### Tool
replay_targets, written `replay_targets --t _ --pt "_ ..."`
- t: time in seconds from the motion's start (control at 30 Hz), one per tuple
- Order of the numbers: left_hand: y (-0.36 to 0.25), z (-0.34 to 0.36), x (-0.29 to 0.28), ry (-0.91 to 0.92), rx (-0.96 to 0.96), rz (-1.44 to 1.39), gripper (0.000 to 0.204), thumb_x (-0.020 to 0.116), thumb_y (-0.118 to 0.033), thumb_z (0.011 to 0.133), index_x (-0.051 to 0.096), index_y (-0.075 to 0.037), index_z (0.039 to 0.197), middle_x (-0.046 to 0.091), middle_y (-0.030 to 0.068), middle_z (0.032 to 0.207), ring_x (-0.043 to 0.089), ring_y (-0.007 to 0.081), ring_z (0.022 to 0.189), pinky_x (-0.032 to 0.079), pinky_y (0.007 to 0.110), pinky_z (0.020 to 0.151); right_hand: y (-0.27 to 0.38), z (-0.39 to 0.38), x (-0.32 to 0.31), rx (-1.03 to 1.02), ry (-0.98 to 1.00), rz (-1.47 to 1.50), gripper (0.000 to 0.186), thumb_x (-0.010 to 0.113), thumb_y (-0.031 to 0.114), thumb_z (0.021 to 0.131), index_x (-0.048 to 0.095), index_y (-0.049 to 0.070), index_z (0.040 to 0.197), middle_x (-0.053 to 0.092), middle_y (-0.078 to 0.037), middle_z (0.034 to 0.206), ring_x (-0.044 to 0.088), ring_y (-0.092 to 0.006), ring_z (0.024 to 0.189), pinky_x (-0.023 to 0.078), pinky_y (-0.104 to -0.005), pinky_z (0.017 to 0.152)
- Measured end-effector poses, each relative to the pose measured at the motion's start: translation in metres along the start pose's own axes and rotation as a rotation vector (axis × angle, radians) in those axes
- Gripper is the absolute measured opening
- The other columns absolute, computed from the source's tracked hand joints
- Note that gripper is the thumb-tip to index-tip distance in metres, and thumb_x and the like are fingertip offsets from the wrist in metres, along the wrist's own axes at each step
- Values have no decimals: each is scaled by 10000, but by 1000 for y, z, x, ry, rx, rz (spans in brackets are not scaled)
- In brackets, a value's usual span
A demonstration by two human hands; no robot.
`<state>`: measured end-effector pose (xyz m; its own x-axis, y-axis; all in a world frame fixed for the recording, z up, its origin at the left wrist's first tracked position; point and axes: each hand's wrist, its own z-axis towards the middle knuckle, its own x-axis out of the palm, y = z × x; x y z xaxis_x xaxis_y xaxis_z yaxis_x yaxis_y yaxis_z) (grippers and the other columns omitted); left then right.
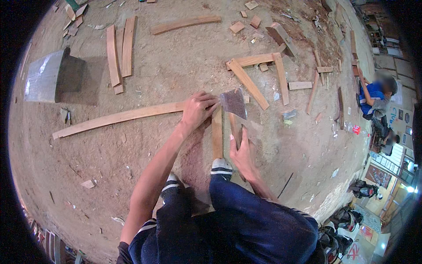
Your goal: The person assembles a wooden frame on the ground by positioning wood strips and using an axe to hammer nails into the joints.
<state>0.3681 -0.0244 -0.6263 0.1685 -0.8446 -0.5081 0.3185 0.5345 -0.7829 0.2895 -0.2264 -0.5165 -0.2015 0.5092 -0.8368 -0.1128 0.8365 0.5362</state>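
My left hand (200, 110) is closed at the spot where a long horizontal wooden strip (118, 117) meets a short upright-running plank (217, 136); what its pinched fingertips hold is too small to make out. My right hand (239, 147) grips the wooden handle of a hatchet (233, 103), whose broad dark head is just right of the left fingertips. The short plank reaches down to my socked right foot (221, 169).
A metal block (46, 79) sits at left. Loose planks (115, 55), a three-piece wooden frame (250, 59) and scraps (237, 27) lie on the dirt ground (88, 163). At right are a person in blue (369, 94), another person (389, 141) and parked motorbikes (365, 189).
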Motion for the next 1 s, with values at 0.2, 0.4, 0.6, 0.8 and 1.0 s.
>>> replay_targets --t 0.2,0.4,0.6,0.8,1.0 --pt "-1 0 3 43 1 7 191 769 -112 768 781 -38 943 746 107 994 675 280 920 570 389 811 -7 -2 -1 93 135 -68 500 597 200 976 417 -16 1389 653 -357 830 655 -534 757 505 -555 629" --pt "6 -3 1 43 66 69 182 764 -128 780 784 -43 940 739 85 1013 657 266 906 565 381 811 17 -4 -13 110 88 -32 487 577 177 978 410 -54 1372 650 -347 805 662 -513 719 514 -560 593" --pt "1 -1 0 34 43 74 235 770 -123 743 788 -49 965 740 81 1017 662 260 919 566 377 817 14 0 -9 109 114 -65 484 576 192 987 416 -30 1386 648 -361 829 664 -519 742 516 -559 591" --pt "4 -1 2 37 94 71 251 772 -132 719 787 -50 955 741 80 1018 661 260 911 566 378 813 19 -2 -10 155 91 -24 526 578 217 991 390 -50 1404 639 -393 872 652 -553 806 508 -583 680" --pt "2 1 -2 79 75 93 233 770 -127 720 788 -49 939 744 70 1010 657 256 917 563 376 805 31 7 -20 145 150 -82 494 560 188 998 376 -56 1385 649 -361 832 663 -521 773 527 -565 633"
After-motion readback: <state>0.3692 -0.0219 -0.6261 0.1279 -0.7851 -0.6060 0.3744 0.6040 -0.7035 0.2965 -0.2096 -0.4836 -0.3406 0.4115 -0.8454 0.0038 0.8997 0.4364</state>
